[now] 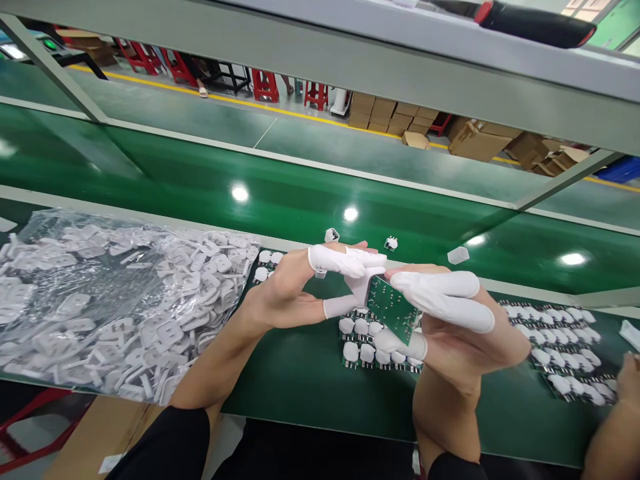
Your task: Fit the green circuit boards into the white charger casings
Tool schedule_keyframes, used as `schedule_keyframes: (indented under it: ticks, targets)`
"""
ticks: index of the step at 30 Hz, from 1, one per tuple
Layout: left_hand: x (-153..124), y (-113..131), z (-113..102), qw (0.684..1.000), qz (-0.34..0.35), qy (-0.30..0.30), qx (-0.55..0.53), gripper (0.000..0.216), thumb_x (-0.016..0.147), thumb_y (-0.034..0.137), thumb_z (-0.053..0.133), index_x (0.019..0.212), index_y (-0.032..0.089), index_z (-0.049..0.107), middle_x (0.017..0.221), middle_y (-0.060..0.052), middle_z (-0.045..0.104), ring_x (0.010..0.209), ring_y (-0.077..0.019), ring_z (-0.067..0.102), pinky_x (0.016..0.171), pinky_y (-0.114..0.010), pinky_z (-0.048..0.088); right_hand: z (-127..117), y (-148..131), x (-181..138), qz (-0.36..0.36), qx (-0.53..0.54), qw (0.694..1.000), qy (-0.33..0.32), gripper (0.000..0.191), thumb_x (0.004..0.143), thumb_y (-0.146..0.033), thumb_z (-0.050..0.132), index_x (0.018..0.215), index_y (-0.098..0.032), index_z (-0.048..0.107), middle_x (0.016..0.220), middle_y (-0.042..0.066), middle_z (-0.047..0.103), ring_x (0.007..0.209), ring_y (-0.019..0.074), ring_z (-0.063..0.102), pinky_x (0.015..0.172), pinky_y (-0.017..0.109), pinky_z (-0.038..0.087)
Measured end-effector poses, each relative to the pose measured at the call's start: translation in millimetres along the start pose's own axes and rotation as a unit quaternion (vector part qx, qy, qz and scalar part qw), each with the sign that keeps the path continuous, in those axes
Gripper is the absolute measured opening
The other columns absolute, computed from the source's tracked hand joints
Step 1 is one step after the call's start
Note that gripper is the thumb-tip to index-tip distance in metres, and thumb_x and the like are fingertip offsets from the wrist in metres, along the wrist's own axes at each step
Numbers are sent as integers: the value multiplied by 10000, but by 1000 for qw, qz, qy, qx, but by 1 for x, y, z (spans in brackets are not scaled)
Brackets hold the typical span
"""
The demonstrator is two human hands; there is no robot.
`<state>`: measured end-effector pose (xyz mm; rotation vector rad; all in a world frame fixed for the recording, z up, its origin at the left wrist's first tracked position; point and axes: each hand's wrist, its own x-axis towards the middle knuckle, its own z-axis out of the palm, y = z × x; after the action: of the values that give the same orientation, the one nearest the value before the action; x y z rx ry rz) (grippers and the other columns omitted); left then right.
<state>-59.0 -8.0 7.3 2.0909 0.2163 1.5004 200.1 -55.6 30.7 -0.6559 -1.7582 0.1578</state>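
Both my hands wear white finger cots and meet above the green bench. My right hand (457,320) pinches a small green circuit board (393,308), held tilted. My left hand (305,283) pinches a small white plastic part (361,283) against the board's upper edge. Below the hands lie rows of boards fitted with white caps (367,340).
A clear plastic bag of several white plastic parts (115,300) lies at the left. More capped boards (560,347) lie at the right, near another person's hand (631,380). Loose white parts (457,255) sit by the green conveyor belt (210,180). Cardboard boxes (385,113) stand beyond.
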Motion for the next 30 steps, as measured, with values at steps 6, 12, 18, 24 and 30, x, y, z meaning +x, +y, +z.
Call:
schedule_keyframes:
  ticks: [6,12,18,24,30]
  targets:
    - [5,-1,1,1000,25,-9,-2,964,826,37,955,1658,341,574,1502,-104,806,1383,-358,804,1258,-584,661,10,-12,19,-68,38,997,-4,717,826,-146,1012,1494,-276,786,1115,72,899,963,311,874,703,482,805]
    - [6,0,3,998,62,6,7,880,857,-10,918,1636,242,595,1502,-136,804,1372,-329,811,1267,-552,658,10,-12,19,-66,53,996,-4,690,823,-85,997,1468,-238,806,1171,99,894,1034,316,881,775,450,809]
    - [8,2,4,998,63,6,18,922,867,-17,904,1679,257,565,1542,-137,784,1368,-331,813,1247,-565,676,11,-11,19,-55,51,997,-13,676,842,-124,997,1473,-267,804,1198,91,895,1084,341,877,847,517,813]
    - [2,-5,2,997,60,1,51,994,823,85,987,1689,295,547,1504,-148,799,1295,-341,845,1093,-481,766,14,-8,16,-45,51,997,-19,721,812,-133,1020,1486,-255,796,1271,102,863,1170,350,845,869,519,792]
    - [5,-3,5,999,39,-1,38,837,851,60,953,1594,244,616,1365,-144,844,1121,-284,889,1113,-467,752,10,-6,18,9,65,996,-56,683,880,-175,985,1495,-387,778,1236,56,838,1132,308,813,895,518,748]
